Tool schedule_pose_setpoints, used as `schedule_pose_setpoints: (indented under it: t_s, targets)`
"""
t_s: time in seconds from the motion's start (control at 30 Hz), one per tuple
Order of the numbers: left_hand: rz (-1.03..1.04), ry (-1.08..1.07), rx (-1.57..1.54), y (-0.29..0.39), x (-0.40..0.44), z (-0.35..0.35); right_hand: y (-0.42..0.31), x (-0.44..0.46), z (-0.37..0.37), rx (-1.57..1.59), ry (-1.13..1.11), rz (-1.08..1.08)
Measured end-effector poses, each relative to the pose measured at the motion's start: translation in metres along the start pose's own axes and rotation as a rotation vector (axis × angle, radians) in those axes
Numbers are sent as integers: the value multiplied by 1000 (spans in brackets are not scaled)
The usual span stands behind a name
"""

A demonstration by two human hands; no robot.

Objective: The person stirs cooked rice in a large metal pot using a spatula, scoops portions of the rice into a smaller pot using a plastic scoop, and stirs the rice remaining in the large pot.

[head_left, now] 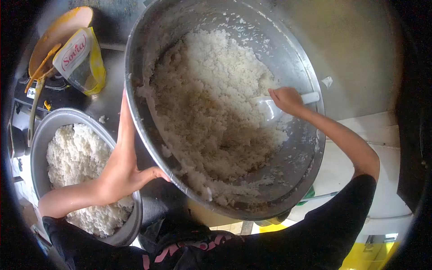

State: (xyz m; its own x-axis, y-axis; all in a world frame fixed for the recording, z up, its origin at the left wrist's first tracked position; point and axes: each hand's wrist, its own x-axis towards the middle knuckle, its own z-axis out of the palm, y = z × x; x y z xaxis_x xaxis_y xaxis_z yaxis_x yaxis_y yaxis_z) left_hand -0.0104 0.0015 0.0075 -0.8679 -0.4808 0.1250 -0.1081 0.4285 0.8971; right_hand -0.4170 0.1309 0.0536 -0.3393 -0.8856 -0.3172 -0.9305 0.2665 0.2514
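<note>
A large metal bowl (288,54) fills the middle of the head view, tilted, with cooked white rice (216,103) inside. My left hand (127,164) grips the bowl at its left side, the thumb at the rim and the fingers stretched along the outer wall. In my right hand (287,100) is a white rice scoop (268,109), held by its handle inside the bowl. Its blade is partly sunk in the rice. Below my left forearm stands a grey pot (39,135) heaped with more rice (78,153).
A yellow and white Sovia pouch (83,60) stands at the upper left. Behind it a pan (67,22) with an orange-brown utensil (42,67) rests at a dark stove (56,96). A metal worktop (355,49) extends to the right, with a small white scrap (327,81) on it.
</note>
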Motion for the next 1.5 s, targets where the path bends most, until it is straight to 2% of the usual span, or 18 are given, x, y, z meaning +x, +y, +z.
schedule_pose_setpoints:
  t_s: [0.03,0.1,0.23,0.33,0.4,0.53,0.6,0.63,0.7,0.83,0.9,1.0,1.23,1.4,1.5]
  targets:
    - [20,21,-16,2,0,0,1,3,0,-2,2,0]
    - [-67,27,-69,4,-1,0,4,7,2,-49,3,-60]
    - [75,79,-6,3,1,-1,1,-19,10,-9,90,11]
    - [110,71,22,2,0,-2,-9,-40,-15,9,-22,35]
    - [91,67,80,3,0,-3,-6,-52,-37,-170,-253,68]
    - [89,58,87,-1,-1,-3,16,-73,-47,-212,-349,113]
    - [86,58,86,-1,-2,-2,15,-75,-32,178,-278,-153]
    - [82,70,83,-1,-2,-2,10,-76,-34,175,-276,-153]
    - [22,67,49,-2,-3,0,-5,-73,-38,289,-513,104]
    - [15,52,62,-4,-4,2,-7,-68,-27,402,-560,175]
    - [32,72,35,-2,-3,2,-10,-67,-29,578,-609,264]
    - [42,62,28,4,-1,-1,-11,-64,-29,631,-698,309]
    - [103,91,26,2,-2,-1,-12,-65,-28,649,-682,264]
    - [126,107,35,2,0,0,-34,-81,-34,651,-645,372]
    - [95,95,30,2,0,1,-38,-93,-34,571,-638,243]
